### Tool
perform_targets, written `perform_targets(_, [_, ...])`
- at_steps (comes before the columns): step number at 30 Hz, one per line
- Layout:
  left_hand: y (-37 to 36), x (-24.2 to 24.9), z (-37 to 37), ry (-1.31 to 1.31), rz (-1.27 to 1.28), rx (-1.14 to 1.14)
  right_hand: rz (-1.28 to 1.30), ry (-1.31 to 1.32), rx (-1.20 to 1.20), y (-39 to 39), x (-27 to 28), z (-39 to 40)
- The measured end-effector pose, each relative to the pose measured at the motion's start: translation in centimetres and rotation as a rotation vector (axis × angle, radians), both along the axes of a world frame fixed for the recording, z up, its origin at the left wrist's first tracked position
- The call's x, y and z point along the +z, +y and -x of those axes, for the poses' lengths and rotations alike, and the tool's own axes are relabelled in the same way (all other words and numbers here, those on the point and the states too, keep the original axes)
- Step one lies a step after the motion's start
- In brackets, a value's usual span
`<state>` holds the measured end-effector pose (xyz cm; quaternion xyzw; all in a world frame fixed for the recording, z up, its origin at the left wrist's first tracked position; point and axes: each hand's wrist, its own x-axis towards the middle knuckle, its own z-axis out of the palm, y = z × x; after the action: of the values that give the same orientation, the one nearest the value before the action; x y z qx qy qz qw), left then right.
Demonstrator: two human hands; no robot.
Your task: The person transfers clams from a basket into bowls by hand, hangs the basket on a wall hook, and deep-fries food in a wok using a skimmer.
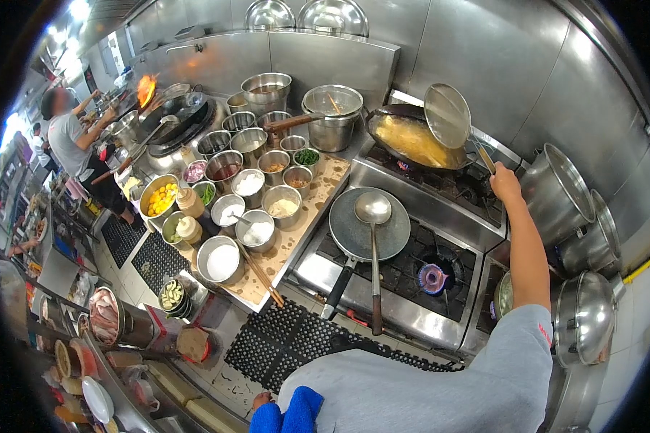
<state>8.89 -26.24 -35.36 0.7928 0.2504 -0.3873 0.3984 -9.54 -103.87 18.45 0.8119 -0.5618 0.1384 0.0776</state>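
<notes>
My right hand [505,182] is closed around the handle of a round mesh strainer [448,115]. The strainer is tilted up over the right side of a wok [374,133] on the back burner. In the wok, yellow bubbling oil [412,141] surrounds food I cannot make out. My left hand [263,400] shows only in part, low by my body beside a blue towel [289,413]; its fingers are mostly hidden. Nearer on the stove sits a grey frying pan [347,234], with a metal ladle [373,208] lying across it.
A lit burner [433,278] glows right of the frying pan. Metal containers of ingredients, including a bowl of egg yolks [160,198], crowd the left counter. Large pots [556,189] stand at right. Farther left, a co-worker [79,137] works at a flaming wok. Black mats [282,346] cover the floor.
</notes>
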Motion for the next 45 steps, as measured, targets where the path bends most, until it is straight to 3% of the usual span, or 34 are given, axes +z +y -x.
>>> perform_targets(4, [-0.1,0.0,-0.1,-0.020,0.010,-0.050,-0.006,-0.045,0.053,1.1,-0.3,-0.6])
perform_targets(6, [-0.1,0.3,-0.4,-0.036,0.064,-0.050,-0.129,-0.129,0.041,2.1,-0.1,-1.1])
perform_targets(10, [0.1,0.9,-1.6,-0.017,0.190,-0.113,-0.102,-0.090,0.091,3.1,-1.1,-1.5])
perform_targets(13, [-0.4,2.2,-2.1,0.013,0.131,-0.161,-0.121,-0.055,0.068,4.0,-1.3,-1.8])
perform_targets(19, [0.6,0.4,-1.1,-0.065,0.244,-0.085,-0.072,0.022,0.021,5.3,-1.9,-2.0])
perform_targets(23, [0.4,-0.7,-0.8,-0.012,0.149,-0.037,-0.015,0.083,0.016,3.9,-2.9,-1.2])
perform_targets(35, [0.4,0.0,-1.3,-0.057,0.185,-0.039,0.011,-0.018,0.059,5.5,-1.7,0.7])
perform_targets(38, [0.1,0.3,-2.1,-0.063,0.174,-0.119,-0.029,-0.027,0.084,6.2,-1.8,1.1])
perform_targets(41, [0.1,1.0,-3.5,-0.113,0.279,-0.498,-0.014,-0.025,0.078,6.5,-2.5,1.3])
perform_targets(45, [-0.5,1.5,-3.5,-0.070,0.253,-0.407,-0.030,-0.005,0.050,7.5,-2.8,1.1])
